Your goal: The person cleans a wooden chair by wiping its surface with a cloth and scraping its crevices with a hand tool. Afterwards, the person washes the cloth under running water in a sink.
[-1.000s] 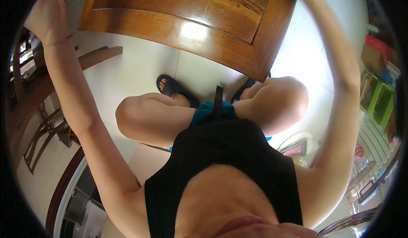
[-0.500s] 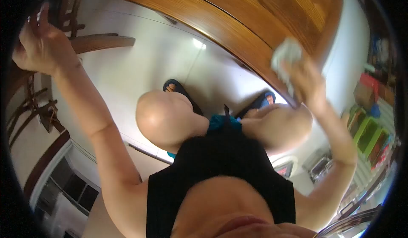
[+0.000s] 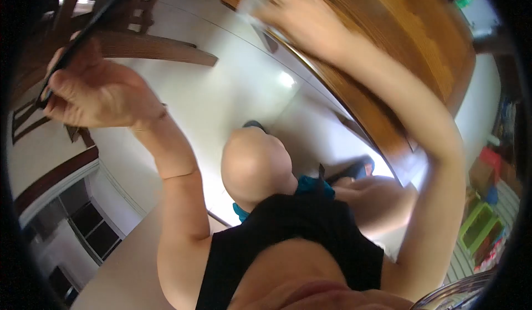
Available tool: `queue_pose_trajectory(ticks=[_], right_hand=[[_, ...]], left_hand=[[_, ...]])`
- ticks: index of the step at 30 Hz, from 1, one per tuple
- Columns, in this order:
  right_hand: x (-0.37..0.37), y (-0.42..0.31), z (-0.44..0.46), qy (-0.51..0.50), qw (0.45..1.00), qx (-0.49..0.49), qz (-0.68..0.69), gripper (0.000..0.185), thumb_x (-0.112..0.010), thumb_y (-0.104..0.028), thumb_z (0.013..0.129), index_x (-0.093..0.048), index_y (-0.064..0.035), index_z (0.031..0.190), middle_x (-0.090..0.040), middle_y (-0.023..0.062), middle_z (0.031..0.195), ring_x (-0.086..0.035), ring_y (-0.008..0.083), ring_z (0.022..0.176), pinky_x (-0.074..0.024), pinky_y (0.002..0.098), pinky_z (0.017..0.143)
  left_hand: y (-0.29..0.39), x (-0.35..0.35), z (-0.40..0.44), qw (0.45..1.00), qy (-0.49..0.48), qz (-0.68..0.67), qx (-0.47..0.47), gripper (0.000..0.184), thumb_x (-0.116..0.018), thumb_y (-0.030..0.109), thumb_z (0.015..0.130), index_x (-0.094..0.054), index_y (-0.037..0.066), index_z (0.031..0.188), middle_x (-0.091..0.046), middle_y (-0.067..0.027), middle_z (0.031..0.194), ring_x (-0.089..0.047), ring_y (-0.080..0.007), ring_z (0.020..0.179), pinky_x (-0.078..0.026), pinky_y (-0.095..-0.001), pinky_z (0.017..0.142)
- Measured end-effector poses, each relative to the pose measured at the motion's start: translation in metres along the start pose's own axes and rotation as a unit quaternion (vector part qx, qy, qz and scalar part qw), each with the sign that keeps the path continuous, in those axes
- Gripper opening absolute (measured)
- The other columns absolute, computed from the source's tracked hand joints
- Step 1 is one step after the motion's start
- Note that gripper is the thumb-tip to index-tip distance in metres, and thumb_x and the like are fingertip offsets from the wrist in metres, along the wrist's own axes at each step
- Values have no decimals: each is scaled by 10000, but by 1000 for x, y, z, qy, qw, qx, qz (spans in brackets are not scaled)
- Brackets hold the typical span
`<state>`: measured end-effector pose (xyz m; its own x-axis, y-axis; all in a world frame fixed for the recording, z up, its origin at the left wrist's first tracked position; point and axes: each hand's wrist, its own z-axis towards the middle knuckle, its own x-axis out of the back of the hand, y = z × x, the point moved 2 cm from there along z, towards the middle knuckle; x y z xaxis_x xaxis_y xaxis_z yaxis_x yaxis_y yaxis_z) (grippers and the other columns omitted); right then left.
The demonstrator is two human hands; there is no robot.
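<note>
- Head view, the only 1: the right hand (image 3: 302, 19) now reaches across to the left end of the near edge of the wooden table (image 3: 396, 24); 0.5 s ago it is by the table's right corner.
- The pale cloth (image 3: 251, 4) goes with it, bunched in its fingers at that edge; blur hides whether it touches the wood. The cloth is thus at the opposite end of this edge.
- The left hand (image 3: 102, 91) is clamped on a dark, thin strip (image 3: 91, 30); I cannot tell what it is. The 2 hands are apart.
- The right forearm (image 3: 396, 88) crosses above the tabletop and hides part of it.
- The left knee (image 3: 252, 157) is bent, a little apart from the table; a curved wooden chair part (image 3: 152, 49) lies left of the cloth.
- A green rack (image 3: 479, 224) stands far right.
</note>
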<state>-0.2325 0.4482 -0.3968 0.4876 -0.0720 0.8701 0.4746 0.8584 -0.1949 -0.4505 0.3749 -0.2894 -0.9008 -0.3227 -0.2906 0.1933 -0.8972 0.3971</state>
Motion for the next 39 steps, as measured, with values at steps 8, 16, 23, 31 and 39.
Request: queue_pose_trajectory(ticks=[8,16,23,31,39], right_hand=[[166,-53,-217,-313,892,-227,233,229,-589,-27,636,-677,-165,796,-545,13,750,-571,181,701,-477,293,572],[235,144,-251,-165,888,-423,-75,223,-547,-45,805,-502,-7,1020,-621,124,898,-593,191,740,-465,305,625],[161,36,-127,14,981,-196,6,519,-602,-292,791,-443,-92,1243,-433,137,1277,-368,298,1218,-279,388,1020],[154,-22,-63,326,758,-180,535,423,-261,-373,946,-479,-19,1025,-518,167,1080,-466,216,1038,-344,330,909],[156,-1,-115,-20,862,-444,245,365,-407,-401,908,-499,-56,836,-410,-30,656,-330,43,546,-267,196,486]], left_hand=[[-21,-15,-12,967,92,-167,167,66,-595,109,813,-576,56,778,-629,-80,783,-615,-174,727,-548,-304,711],[-15,-43,-29,927,148,-203,278,88,-609,166,822,-563,93,807,-594,-38,838,-565,-173,815,-503,-267,707],[-1,-77,-55,895,115,-281,326,51,-572,132,842,-558,83,840,-599,-47,878,-584,-204,885,-511,-299,754],[34,-181,-129,828,-230,-321,399,171,-600,8,781,-499,42,915,-500,-76,982,-537,-140,853,-457,-233,680],[-21,-63,-128,869,-406,-10,284,74,-583,88,807,-605,31,850,-606,-60,828,-577,-134,750,-452,-255,670]])
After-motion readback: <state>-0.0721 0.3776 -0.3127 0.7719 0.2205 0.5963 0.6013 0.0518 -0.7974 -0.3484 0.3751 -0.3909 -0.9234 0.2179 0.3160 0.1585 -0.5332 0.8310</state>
